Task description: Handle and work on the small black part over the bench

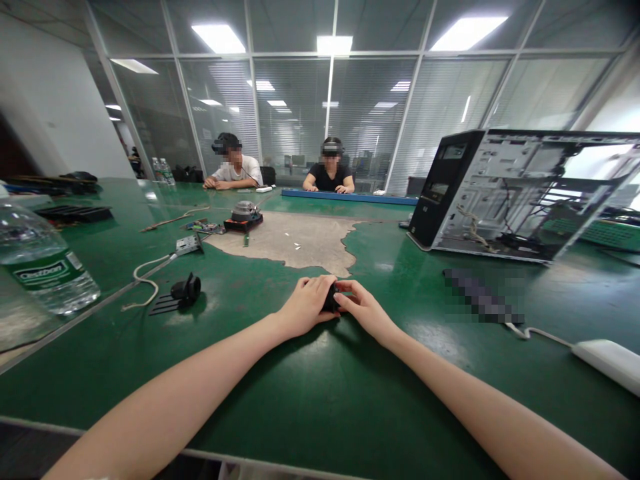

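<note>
Near the tabletop's (380, 393) middle, both hands, left (310, 303) and right (363, 303), grip a small black part (330, 299) between them, fingers curled around it; its long axis is hidden. At left, a water bottle (47, 267) has a green label with white lettering, too blurred to read surely. A round logo marks the black front of the computer case (430, 193) at right.

Green counter (250, 373) with an irregular beige patch (315, 240); a black part (330, 300) between the hands. Computer case (500, 193) is black in front, silver-grey inside. Clear bottle (45, 267) wears a green label with white lettering.
</note>
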Motion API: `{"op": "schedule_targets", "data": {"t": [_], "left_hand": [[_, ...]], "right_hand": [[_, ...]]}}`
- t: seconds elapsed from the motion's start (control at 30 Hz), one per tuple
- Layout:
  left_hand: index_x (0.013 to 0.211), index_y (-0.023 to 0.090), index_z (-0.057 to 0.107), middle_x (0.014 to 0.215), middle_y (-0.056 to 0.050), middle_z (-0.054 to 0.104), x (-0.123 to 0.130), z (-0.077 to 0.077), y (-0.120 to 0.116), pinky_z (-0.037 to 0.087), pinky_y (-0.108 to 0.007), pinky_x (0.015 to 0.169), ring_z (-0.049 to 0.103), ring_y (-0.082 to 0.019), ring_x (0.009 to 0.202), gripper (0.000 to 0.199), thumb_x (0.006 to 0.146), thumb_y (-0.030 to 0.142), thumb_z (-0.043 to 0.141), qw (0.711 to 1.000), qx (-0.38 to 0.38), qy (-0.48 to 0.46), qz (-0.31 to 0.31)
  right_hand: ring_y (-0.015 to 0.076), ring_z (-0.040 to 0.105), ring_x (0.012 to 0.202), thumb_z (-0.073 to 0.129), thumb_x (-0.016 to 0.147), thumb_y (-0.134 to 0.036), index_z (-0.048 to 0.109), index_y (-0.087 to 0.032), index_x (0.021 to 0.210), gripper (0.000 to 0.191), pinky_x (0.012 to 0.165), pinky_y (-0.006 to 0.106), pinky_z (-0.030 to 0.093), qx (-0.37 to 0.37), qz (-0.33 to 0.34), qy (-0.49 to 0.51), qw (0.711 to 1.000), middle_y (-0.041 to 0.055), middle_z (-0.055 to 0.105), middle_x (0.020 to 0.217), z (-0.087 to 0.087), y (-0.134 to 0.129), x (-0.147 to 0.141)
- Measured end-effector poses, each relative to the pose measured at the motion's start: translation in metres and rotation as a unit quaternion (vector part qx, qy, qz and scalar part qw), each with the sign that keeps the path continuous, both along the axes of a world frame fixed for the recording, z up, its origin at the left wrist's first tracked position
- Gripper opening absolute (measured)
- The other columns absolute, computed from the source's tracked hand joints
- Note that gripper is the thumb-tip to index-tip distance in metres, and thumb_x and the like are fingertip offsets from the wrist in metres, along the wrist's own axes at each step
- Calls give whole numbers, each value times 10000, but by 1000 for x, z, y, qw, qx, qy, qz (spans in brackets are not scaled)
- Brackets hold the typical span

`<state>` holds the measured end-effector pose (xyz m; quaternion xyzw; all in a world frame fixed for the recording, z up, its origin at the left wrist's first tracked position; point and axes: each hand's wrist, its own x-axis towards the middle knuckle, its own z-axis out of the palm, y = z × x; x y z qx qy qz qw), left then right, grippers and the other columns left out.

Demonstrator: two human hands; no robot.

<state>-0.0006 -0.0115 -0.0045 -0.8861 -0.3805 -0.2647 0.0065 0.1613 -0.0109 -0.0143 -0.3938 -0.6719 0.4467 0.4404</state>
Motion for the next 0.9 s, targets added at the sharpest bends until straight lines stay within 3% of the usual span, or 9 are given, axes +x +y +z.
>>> {"op": "schedule_targets", "data": {"t": [0.17, 0.33, 0.5, 0.73, 0.9], "left_hand": [[1142, 203, 283, 1140, -82, 467, 0, 0, 0, 308, -384, 859, 456, -227, 1039, 547, 711, 332, 595, 1000, 4, 2, 2], [1153, 204, 268, 1144, -85, 465, 0, 1, 0, 304, -385, 862, 446, -233, 1056, 580, 699, 337, 604, 1000, 2, 0, 5], [1152, 211, 268, 1144, -85, 463, 0, 2, -1, 304, -384, 865, 440, -230, 1065, 572, 703, 326, 603, 1000, -7, 0, 1], [1145, 204, 278, 1152, -83, 462, 0, 1, -1, 298, -386, 871, 444, -230, 1055, 568, 701, 338, 606, 1000, -2, 2, 6], [1141, 196, 283, 1118, -81, 478, 0, 2, -1, 303, -379, 864, 439, -227, 1055, 557, 710, 360, 595, 1000, 2, 1, 4]], "right_hand": [[115, 547, 754, 581, 707, -327, 462, -212, 865, 229, 682, 271, 470, 15, 37, 30, 999, 0, 534, 871, 4, -6, 0], [102, 546, 698, 536, 736, -364, 464, -210, 848, 203, 633, 264, 474, -2, 24, 41, 999, -2, 529, 878, 3, -5, -1], [130, 544, 778, 536, 735, -363, 481, -202, 939, 266, 679, 291, 474, 0, 0, 6, 1000, 36, 534, 943, 2, -1, 0], [101, 550, 696, 576, 712, -321, 462, -213, 841, 204, 641, 263, 467, -9, 40, 47, 998, -10, 527, 854, 7, -7, -1], [96, 544, 695, 553, 729, -339, 475, -208, 855, 198, 637, 261, 465, -6, 25, 49, 998, -5, 523, 885, 4, -4, -1]]}}
